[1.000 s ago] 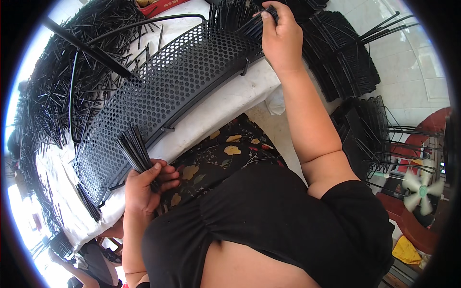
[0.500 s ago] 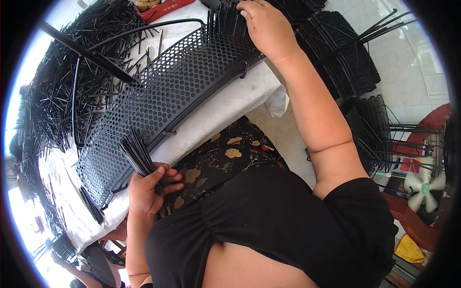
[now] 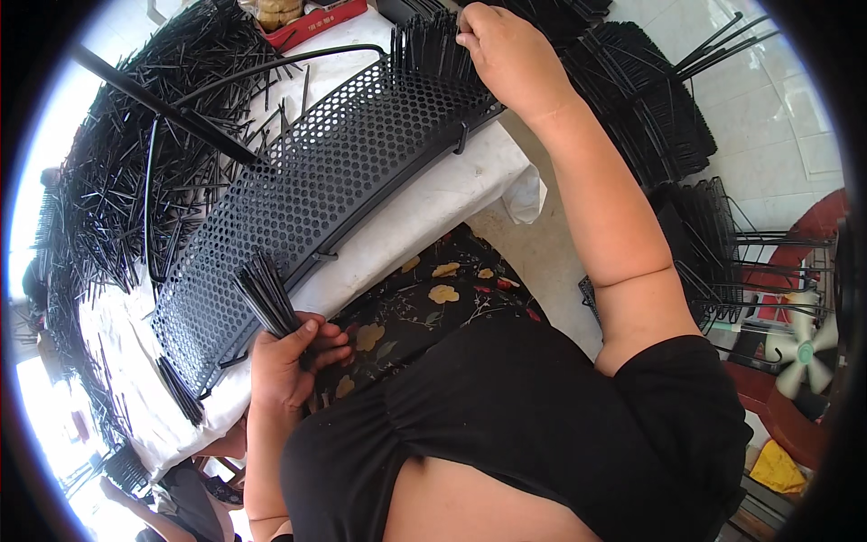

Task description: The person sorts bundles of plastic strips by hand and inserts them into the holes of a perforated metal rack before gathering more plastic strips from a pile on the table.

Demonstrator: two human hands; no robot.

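Note:
My left hand (image 3: pixel 291 361) is closed round a bundle of thin black strips (image 3: pixel 264 294), which fans out a little at its upper end. The bundle leans over the near edge of a long black panel (image 3: pixel 298 199) perforated with a honeycomb of small holes. At the panel's far right end, a row of black strips (image 3: pixel 429 45) stands upright in the holes. Beside that row is my right hand (image 3: pixel 515 59), its thumb and fingers pinched together. Whatever lies between those fingertips is too small or hidden to make out.
A large heap of loose black strips (image 3: pixel 172 117) covers the white-sheeted table behind the panel. A black bar (image 3: pixel 167 107) crosses above it. A red box (image 3: pixel 316 25) sits at the back. Stacked black racks (image 3: pixel 637 99) and a fan (image 3: pixel 804 352) stand to the right. Another person's arm shows lower left.
The whole view has shifted slightly. My right fingers have drawn back a little from the standing strips and are more curled. My left hand keeps its hold on the bundle.

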